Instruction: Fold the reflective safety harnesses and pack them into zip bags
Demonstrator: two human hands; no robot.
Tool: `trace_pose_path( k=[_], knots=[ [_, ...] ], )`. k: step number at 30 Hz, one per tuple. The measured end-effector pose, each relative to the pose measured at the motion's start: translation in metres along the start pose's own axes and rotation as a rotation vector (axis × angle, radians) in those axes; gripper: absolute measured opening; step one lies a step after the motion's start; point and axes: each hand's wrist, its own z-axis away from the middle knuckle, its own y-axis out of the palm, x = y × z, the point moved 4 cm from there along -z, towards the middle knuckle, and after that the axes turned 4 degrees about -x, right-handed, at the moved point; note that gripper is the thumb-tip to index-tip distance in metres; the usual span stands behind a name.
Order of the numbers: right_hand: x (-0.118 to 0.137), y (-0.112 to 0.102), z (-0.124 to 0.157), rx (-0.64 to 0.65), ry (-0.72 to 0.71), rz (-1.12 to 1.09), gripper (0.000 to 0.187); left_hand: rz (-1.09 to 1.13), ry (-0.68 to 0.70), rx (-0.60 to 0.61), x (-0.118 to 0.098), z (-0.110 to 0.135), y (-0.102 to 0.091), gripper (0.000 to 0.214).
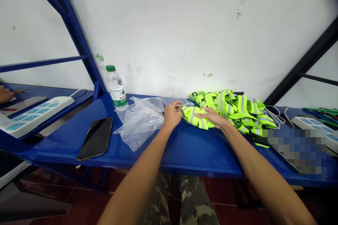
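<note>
A folded neon-yellow reflective vest with grey stripes lies on the blue shelf top. My left hand pinches its left edge, next to a crumpled clear plastic bag. My right hand rests flat across the vest's top. To the right sits a tangled pile of similar vests. Left of the bag stand a green-capped water bottle and a black smartphone.
White cables and a power strip lie at the right, with green-handled tools behind. Another power strip sits on the left shelf, near a co-worker's hand. Blue rack uprights rise at the left.
</note>
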Motion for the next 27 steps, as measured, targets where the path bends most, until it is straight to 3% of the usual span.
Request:
trace_pose_path(
  k=[4, 11, 16, 22, 27],
  knots=[
    [-0.001, 0.003, -0.002, -0.051, -0.048, 0.124, 0.043, 0.056, 0.025, -0.044, -0.004, 0.000, -0.001, 0.024],
    [0.006, 0.004, -0.005, -0.280, -0.279, 0.177, 0.053, -0.074, 0.166, 0.033, -0.021, 0.011, 0.006, 0.024],
    [0.006, 0.013, -0.005, -0.212, -0.276, 0.094, 0.063, -0.082, 0.254, 0.024, -0.028, 0.014, 0.006, 0.023],
    [0.006, 0.008, -0.007, -0.326, -0.344, 0.053, 0.069, -0.030, 0.255, 0.055, -0.034, 0.014, 0.007, 0.023],
    [0.009, 0.011, -0.003, -0.169, -0.291, -0.011, 0.067, -0.030, 0.183, 0.007, -0.033, 0.010, 0.001, 0.025]
  ],
)
